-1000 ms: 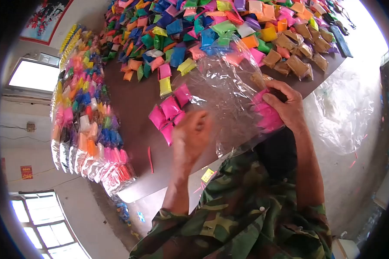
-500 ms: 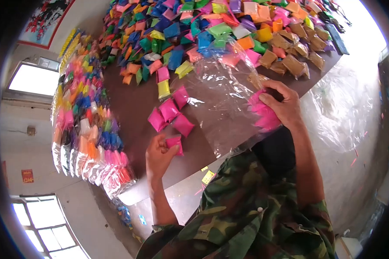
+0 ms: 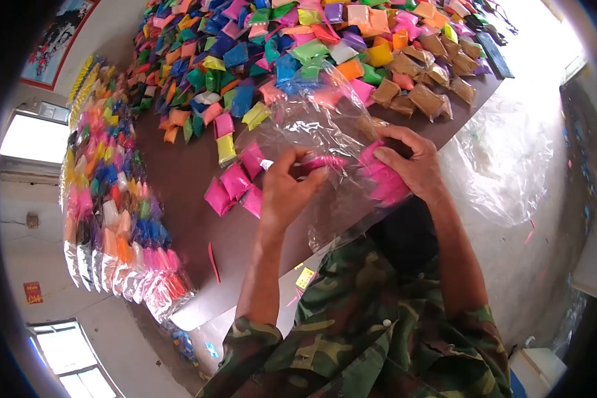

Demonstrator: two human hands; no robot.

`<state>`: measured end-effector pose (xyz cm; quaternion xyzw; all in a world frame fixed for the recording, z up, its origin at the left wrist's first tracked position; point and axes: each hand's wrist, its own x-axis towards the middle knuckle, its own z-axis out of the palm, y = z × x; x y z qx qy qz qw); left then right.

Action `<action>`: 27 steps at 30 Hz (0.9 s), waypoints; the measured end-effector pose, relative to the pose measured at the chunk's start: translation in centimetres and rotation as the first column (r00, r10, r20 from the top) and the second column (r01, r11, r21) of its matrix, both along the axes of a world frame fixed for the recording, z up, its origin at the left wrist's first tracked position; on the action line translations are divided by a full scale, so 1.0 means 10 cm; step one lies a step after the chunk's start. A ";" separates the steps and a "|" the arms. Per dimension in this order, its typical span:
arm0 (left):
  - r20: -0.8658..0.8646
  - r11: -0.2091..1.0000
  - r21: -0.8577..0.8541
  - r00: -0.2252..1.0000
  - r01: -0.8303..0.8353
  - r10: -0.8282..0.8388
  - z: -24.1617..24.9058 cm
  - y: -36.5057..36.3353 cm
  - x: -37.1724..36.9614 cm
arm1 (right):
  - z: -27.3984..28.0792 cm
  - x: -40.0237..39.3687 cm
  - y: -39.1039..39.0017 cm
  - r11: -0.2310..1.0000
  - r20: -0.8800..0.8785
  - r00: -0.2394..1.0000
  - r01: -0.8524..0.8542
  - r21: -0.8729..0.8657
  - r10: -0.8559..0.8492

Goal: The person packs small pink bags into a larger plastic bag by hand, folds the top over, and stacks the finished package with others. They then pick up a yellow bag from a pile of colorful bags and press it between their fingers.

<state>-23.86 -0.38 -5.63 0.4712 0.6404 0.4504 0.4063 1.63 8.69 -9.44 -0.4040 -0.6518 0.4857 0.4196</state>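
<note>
My left hand (image 3: 288, 189) pinches a small pink packet (image 3: 326, 162) between thumb and fingers. That packet overlaps the transparent plastic bag (image 3: 318, 123), which spreads across the table's middle. At the bag's right side, my right hand (image 3: 412, 164) is closed on the bag, with several pink packets (image 3: 386, 180) stacked under its thumb. To the left of my left hand lie more pink packets (image 3: 234, 180), one partly hidden behind the hand. A yellow packet (image 3: 226, 150) and another pink one (image 3: 223, 124) rest just beyond them.
A heap of many-coloured packets (image 3: 245, 56) covers the far side of the brown table (image 3: 179, 219). Brown packets (image 3: 431, 99) sit at its right end. Filled bags (image 3: 123, 192) line the left edge. A thin red strip (image 3: 213, 262) lies near the front; plastic sheeting (image 3: 504, 159) is at right.
My left hand has lifted the pink packet from the table and carried it right to the bag. The right hand keeps its hold. The whole view has shifted slightly.
</note>
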 end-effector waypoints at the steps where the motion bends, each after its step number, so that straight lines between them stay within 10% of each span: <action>1: -0.011 1.000 -0.009 1.000 0.013 -0.013 -0.06 0.09 0.07 | 0.00 0.00 0.00 1.000 -0.005 1.000 -0.001 0.005 0.001; 4: 0.195 0.997 0.073 0.980 0.024 -0.038 -0.22 0.28 0.24 | 0.00 0.00 0.01 1.000 -0.020 1.000 -0.008 -0.002 0.008; 9: 0.069 0.955 0.298 0.997 0.012 -0.034 -0.43 0.42 0.37 | 0.02 0.01 0.01 0.999 -0.014 1.000 -0.014 -0.038 0.013; 13: -0.383 0.973 0.194 0.923 0.123 -0.040 -0.24 0.39 0.36 | -0.04 0.03 0.04 0.994 -0.081 0.996 -0.032 -0.105 0.024; 17: -0.182 0.972 0.188 0.977 0.143 -0.109 -0.12 0.41 0.39 | -0.03 0.01 0.05 0.998 -0.038 0.999 -0.014 0.068 0.016; 27: -0.359 0.903 0.357 0.927 0.240 -0.104 -0.44 0.53 0.27 | -0.07 -0.04 0.06 0.998 -0.029 0.998 0.047 -0.029 -0.048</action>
